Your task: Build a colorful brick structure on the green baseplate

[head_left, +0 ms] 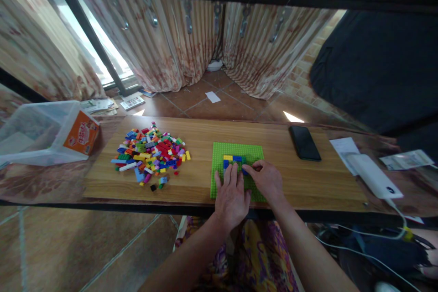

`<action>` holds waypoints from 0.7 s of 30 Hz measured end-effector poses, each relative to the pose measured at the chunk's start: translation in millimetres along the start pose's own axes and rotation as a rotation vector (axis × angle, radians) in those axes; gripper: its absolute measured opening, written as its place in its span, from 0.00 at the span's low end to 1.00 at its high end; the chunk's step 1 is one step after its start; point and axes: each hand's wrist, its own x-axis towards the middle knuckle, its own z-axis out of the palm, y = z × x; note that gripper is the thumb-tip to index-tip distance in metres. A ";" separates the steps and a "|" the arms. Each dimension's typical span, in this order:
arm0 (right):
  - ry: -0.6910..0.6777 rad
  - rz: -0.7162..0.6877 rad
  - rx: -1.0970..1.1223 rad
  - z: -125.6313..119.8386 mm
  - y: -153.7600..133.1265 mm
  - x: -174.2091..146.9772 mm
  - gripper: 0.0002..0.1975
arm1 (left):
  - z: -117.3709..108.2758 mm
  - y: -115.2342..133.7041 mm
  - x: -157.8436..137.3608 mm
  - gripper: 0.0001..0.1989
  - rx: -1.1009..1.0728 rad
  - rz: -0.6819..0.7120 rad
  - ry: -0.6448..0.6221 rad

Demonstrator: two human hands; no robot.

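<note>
Lap (pixel 244 242) over there's in patterned cloth (pixel 270 260), purple w/ yellow swirls. L hand (pixel 231 197), R hand (pixel 268 181) & forearms (pixel 304 242) bare.

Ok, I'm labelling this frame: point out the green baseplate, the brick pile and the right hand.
Green baseplate (pixel 253 153), head view: bare upper-right part.
Brick pile (pixel 154 151), head view: its middle.
Right hand (pixel 268 179), head view: its back.

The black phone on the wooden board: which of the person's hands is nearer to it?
The right. The right hand is over the right edge of the green baseplate, left of the black phone; the left hand is farther left, also over the baseplate.
</note>
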 end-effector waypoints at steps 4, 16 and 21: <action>-0.017 0.005 0.000 -1.0 0.2 1.4 0.19 | 1.1 -1.1 -0.6 0.27 -0.009 0.002 0.001; -0.182 0.006 -0.180 -4.9 -0.3 24.0 0.20 | 0.2 -1.8 1.4 0.26 -0.033 -0.005 -0.007; -0.223 -0.025 -0.116 -10.2 2.0 32.0 0.22 | -3.9 -5.7 -0.9 0.27 -0.030 0.007 0.018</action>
